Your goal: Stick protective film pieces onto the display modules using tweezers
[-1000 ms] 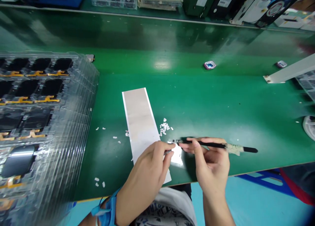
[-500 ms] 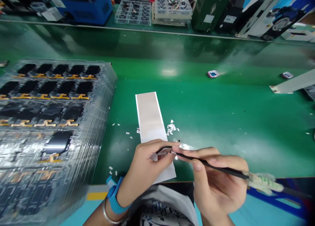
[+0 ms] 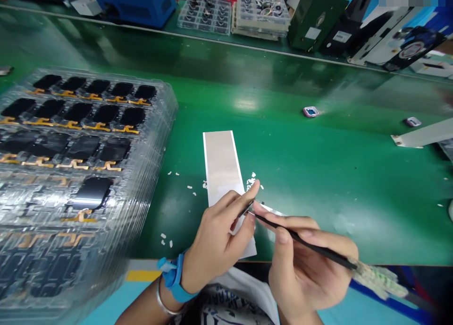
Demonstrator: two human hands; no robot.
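Note:
My left hand (image 3: 215, 235) pinches a small thin dark part (image 3: 247, 209) between thumb and forefinger, above the near end of a white paper strip (image 3: 221, 162). My right hand (image 3: 307, 268) grips black tweezers (image 3: 304, 242) whose tips meet that part; the tweezers' rear end is wrapped in pale tape (image 3: 378, 277). Small white scraps (image 3: 252, 179) lie scattered beside the strip. A blue band sits on my left wrist.
A stack of clear plastic trays (image 3: 81, 174) holding dark screen parts with orange flex cables fills the left. A small pink-rimmed part (image 3: 310, 111) lies further out on the green mat (image 3: 318, 174). Boxes, part trays and a blue bin line the far edge.
The view has swung left and down. My left forefinger has stretched out over the part, and both hands sit slightly lower and closer to me, the tweezers still at the part.

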